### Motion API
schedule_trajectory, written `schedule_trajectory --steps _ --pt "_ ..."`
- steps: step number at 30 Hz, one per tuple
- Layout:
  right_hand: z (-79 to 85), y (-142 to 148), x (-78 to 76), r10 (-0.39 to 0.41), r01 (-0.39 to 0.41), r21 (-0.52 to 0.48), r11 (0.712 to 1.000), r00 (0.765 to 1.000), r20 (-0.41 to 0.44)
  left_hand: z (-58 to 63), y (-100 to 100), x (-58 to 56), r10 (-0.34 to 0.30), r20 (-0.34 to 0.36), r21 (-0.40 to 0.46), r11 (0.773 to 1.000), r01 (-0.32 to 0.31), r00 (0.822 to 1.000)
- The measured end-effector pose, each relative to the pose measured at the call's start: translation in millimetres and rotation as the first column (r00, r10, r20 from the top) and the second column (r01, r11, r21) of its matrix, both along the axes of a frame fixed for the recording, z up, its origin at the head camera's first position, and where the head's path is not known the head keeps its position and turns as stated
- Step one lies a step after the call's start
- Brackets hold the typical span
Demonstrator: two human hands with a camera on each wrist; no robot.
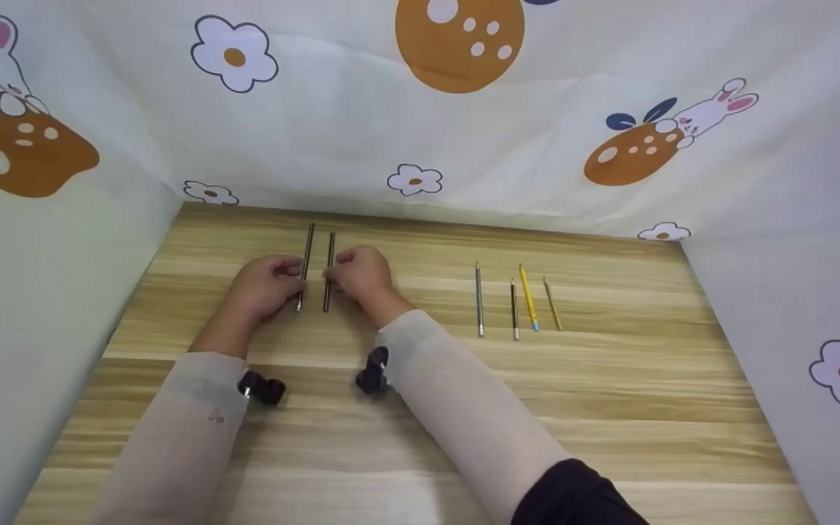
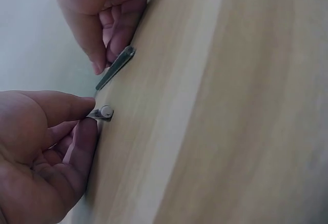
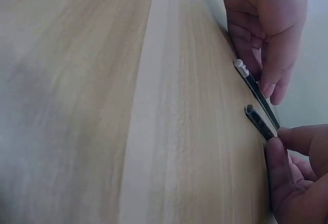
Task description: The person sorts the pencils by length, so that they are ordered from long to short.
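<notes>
My left hand (image 1: 265,286) pinches a pencil (image 1: 308,249), my right hand (image 1: 364,274) a dark stick (image 1: 327,294). Both lie between, any lettering unreadable.

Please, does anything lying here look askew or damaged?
Slightly. In the head view's right half, the yellow pencil with blue end and the black pencil with whitish end lie unparallel, closer at their tips. Nothing looks spilled or broken.

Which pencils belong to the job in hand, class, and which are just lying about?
In the job:
white-tipped dark pencil, pinched by the left hand
all-dark pencil, pinched by the right hand

Apparently just lying about:
grey pencil
black pencil
yellow pencil
thin tan pencil
</notes>
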State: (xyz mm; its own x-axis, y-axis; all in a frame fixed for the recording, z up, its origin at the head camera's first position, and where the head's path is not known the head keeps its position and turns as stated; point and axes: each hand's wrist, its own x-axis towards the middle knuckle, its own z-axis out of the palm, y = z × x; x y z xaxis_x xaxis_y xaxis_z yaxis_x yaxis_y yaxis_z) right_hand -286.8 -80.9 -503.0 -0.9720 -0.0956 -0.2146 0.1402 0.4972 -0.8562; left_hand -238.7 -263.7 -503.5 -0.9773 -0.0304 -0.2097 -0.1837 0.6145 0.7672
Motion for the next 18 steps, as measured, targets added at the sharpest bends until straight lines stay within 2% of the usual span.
schedule_trajectory --steps 4,8,14,18 --pt "-1.6 5.0 0.0 0.015 -0.011 -0.116 0.993 0.999 0.039 -0.6 -1.5 0.5 0.023 0.007 0.067 0.998 -0.023 1.0" --pt "-2.5 15.1 -0.3 0.051 -0.036 -0.242 0.97 0.997 0.057 0.1 1.2 1.8 0.07 0.019 0.149 0.986 -0.072 0.997" --pt "-0.3 37.7 1.0 0.055 -0.048 -0.287 0.957 0.998 0.019 6.2 16.7 7.6 0.15 -0.002 0.223 0.964 -0.146 0.989" --pt "4.1 52.1 3.7 0.045 -0.033 -0.338 0.941 0.999 0.028 10.1 32.6 8.7 0.167 -0.016 0.256 0.954 -0.157 0.986"
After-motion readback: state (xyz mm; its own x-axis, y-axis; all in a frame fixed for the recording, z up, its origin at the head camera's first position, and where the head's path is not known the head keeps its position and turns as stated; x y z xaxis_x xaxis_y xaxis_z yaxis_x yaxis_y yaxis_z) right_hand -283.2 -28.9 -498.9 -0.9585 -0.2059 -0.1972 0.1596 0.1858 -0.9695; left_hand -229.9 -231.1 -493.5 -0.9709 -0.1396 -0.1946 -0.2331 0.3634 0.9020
